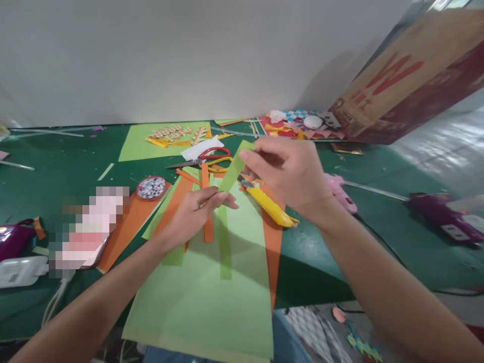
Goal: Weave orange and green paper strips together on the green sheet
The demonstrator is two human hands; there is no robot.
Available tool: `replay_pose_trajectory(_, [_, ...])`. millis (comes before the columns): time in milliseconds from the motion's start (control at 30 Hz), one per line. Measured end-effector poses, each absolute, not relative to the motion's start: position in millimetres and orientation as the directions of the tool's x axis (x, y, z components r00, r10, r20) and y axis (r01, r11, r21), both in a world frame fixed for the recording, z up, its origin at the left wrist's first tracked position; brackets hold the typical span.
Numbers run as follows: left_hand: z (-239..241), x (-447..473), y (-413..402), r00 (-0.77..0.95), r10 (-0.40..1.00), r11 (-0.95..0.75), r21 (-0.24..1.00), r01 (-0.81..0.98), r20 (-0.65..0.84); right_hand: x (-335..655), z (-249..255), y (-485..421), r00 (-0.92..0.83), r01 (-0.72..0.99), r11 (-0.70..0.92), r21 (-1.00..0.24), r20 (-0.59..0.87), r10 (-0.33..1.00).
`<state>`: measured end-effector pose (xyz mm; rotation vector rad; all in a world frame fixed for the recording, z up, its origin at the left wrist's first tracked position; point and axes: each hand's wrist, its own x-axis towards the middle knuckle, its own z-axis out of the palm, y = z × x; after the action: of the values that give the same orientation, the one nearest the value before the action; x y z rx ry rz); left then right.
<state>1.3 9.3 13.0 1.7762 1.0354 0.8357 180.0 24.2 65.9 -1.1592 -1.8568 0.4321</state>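
A bright green paper strip (233, 169) is stretched at a slant between my hands, above the pale green sheets (227, 312). My left hand (196, 209) pinches its lower end. Its upper end sits between the thumb and fingers of my right hand (283, 164). On the sheets below lie another green strip (226, 247) and an orange strip (208, 232). Just under my right hand rests a yellow utility knife (268, 204). Behind the strip are scissors (214, 153) with red and yellow handles, partly covered.
A round tin of small shiny pieces (151, 188) and a phone (93, 227) are at left. A pink glue gun (342, 194) and a purple tool (446, 214) lie right. Woven paper pieces (174, 133) sit at the back. A paper bag (412, 75) stands back right.
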Motion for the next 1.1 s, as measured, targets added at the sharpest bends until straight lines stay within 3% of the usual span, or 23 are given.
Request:
replay_pose_trajectory(67, [13,2,9,0.398,0.914,-0.159,0.972,0.171,0.079,179,69,31,-0.223,0.371,0.463,-0.805,0.407,0.886])
replay_pose_trajectory(167, [9,1,11,0.463,0.887,0.017,0.999,-0.040,0.004,180,59,39,-0.450,0.131,0.291,-0.948,0.205,0.869])
replay_pose_trajectory(267, [8,0,11,0.536,0.841,0.184,0.968,-0.171,-0.065,180,39,46,-0.617,0.031,0.088,-0.996,0.051,0.786])
replay_pose_trajectory(433, [13,0,10,0.637,0.758,0.326,0.928,-0.183,-0.141,178,18,47,-0.662,-0.085,-0.070,-0.994,0.004,0.749])
replay_pose_trajectory(833, [4,-1,15,0.639,0.754,0.340,0.923,-0.182,-0.151,170,6,42,-0.607,-0.214,-0.263,-0.941,-0.083,0.790])
replay_pose_trajectory(1100, [10,2,11,0.554,0.811,0.224,0.974,0.003,-0.189,161,-6,39,-0.471,-0.209,-0.268,-0.941,-0.144,0.870])
